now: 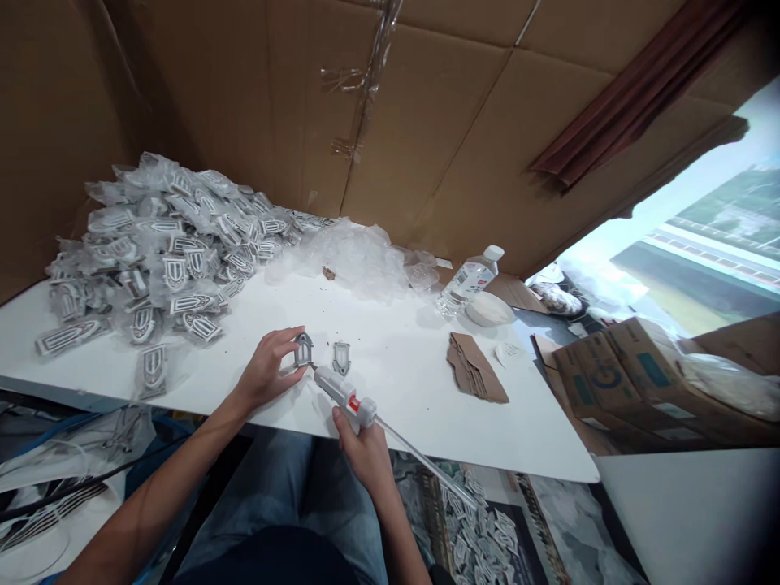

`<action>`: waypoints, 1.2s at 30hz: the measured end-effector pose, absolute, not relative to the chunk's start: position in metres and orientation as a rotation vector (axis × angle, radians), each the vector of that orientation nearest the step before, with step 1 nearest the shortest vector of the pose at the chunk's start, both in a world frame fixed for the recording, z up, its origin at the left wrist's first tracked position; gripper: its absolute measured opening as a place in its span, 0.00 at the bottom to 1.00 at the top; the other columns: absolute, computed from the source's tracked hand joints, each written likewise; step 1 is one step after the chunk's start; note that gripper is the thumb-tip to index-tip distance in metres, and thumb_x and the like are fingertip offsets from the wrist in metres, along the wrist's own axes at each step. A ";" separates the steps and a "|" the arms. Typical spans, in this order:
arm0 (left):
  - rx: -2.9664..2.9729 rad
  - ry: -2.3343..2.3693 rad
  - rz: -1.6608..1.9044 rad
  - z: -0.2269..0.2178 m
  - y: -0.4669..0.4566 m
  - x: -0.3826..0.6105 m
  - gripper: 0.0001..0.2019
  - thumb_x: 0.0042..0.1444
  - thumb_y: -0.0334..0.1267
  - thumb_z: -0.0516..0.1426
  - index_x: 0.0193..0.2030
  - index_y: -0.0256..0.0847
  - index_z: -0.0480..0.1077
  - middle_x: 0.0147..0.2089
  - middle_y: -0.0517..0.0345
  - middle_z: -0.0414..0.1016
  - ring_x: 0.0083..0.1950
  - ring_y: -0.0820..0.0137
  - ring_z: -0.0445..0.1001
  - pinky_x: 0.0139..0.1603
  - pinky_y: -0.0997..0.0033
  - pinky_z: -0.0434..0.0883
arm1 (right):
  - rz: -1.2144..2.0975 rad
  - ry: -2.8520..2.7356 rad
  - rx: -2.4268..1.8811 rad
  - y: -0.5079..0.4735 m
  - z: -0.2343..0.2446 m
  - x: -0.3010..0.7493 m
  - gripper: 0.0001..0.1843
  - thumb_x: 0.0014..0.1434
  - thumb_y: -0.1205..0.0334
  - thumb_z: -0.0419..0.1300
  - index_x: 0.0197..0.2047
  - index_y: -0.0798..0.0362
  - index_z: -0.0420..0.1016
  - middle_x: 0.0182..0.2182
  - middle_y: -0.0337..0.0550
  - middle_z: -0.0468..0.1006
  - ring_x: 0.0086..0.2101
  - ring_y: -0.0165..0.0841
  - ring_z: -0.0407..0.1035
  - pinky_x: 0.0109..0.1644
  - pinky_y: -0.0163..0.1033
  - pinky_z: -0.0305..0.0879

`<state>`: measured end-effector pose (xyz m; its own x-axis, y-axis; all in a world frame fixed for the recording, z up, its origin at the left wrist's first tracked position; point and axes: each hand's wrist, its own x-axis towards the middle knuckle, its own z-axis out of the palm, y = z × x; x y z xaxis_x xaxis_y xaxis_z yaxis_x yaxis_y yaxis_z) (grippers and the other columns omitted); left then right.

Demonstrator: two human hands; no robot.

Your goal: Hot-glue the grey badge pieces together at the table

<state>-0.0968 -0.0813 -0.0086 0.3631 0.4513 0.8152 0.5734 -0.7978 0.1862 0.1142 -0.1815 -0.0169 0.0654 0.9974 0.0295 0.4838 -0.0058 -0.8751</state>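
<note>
Between thumb and fingers, my left hand (268, 370) grips a small grey arch-shaped frame piece (303, 350) upright over the white table. My right hand (364, 451) is wrapped round the handle of a white hot glue gun (336, 390), which has a red-orange mark on its body. A long clear glue stick (426, 465) sticks out of its back end. The gun's nozzle points at the lower edge of the held piece; whether they touch I cannot tell. Just right of it, a second similar frame piece (341, 357) lies on the table.
A large heap of bagged arch-shaped pieces (176, 244) covers the table's left. Crumpled clear plastic bags (359, 256) lie at the back, with a bottle (469, 280), a round bowl or lid (489, 309) and cardboard scraps (475, 370) to the right. More pieces (481, 528) lie below the table edge.
</note>
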 end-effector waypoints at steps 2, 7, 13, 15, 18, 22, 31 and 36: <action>-2.482 -0.948 -1.421 -0.009 -0.082 -0.097 0.25 0.51 0.29 0.62 0.52 0.44 0.54 0.58 0.41 0.68 0.60 0.60 0.69 0.54 0.53 0.69 | 0.871 -1.517 -1.579 -0.181 -0.016 0.114 0.22 0.60 0.45 0.54 0.41 0.53 0.80 0.25 0.46 0.76 0.35 0.42 0.73 0.35 0.38 0.65; -2.473 -0.952 -1.445 -0.010 -0.081 -0.097 0.25 0.51 0.29 0.62 0.52 0.43 0.55 0.58 0.41 0.68 0.60 0.60 0.68 0.55 0.52 0.68 | 0.892 -1.507 -1.565 -0.181 -0.016 0.114 0.22 0.61 0.45 0.53 0.41 0.52 0.80 0.23 0.45 0.75 0.32 0.41 0.72 0.34 0.38 0.65; -2.410 -1.021 -1.493 -0.011 -0.082 -0.097 0.28 0.49 0.33 0.64 0.53 0.43 0.54 0.58 0.40 0.67 0.59 0.58 0.68 0.55 0.51 0.68 | 0.945 -1.466 -1.583 -0.182 -0.017 0.115 0.24 0.60 0.43 0.53 0.38 0.53 0.80 0.20 0.44 0.73 0.29 0.40 0.71 0.32 0.38 0.64; -2.377 -1.079 -1.502 -0.012 -0.082 -0.098 0.29 0.49 0.34 0.64 0.54 0.42 0.54 0.58 0.41 0.68 0.58 0.58 0.68 0.55 0.51 0.67 | 0.959 -1.442 -1.587 -0.182 -0.018 0.115 0.24 0.60 0.42 0.53 0.36 0.53 0.79 0.19 0.43 0.72 0.27 0.39 0.70 0.32 0.38 0.63; -2.342 -1.180 -1.502 -0.015 -0.080 -0.098 0.31 0.48 0.37 0.65 0.56 0.41 0.55 0.57 0.42 0.68 0.58 0.57 0.68 0.55 0.52 0.67 | 1.004 -1.367 -1.601 -0.184 -0.020 0.115 0.25 0.60 0.41 0.53 0.30 0.54 0.77 0.17 0.43 0.70 0.24 0.37 0.68 0.30 0.38 0.62; -2.376 -1.278 -1.406 -0.020 -0.077 -0.099 0.35 0.45 0.43 0.66 0.57 0.40 0.57 0.53 0.45 0.70 0.54 0.56 0.70 0.55 0.52 0.66 | 1.082 -1.238 -1.565 -0.186 -0.026 0.115 0.27 0.59 0.39 0.54 0.25 0.56 0.73 0.16 0.42 0.69 0.21 0.33 0.65 0.28 0.36 0.61; -2.598 -1.273 -1.102 -0.034 -0.071 -0.095 0.33 0.43 0.48 0.66 0.54 0.41 0.61 0.51 0.47 0.72 0.53 0.56 0.72 0.60 0.48 0.60 | 1.217 -1.026 -1.415 -0.187 -0.020 0.131 0.29 0.56 0.37 0.56 0.36 0.60 0.73 0.12 0.35 0.64 0.15 0.26 0.56 0.22 0.31 0.53; -2.660 -1.253 -1.024 -0.045 -0.068 -0.101 0.31 0.47 0.50 0.64 0.55 0.43 0.62 0.55 0.47 0.71 0.54 0.55 0.72 0.55 0.52 0.66 | 1.240 -0.909 -1.320 -0.193 -0.026 0.152 0.33 0.56 0.34 0.53 0.37 0.60 0.72 0.11 0.36 0.64 0.13 0.23 0.52 0.20 0.29 0.46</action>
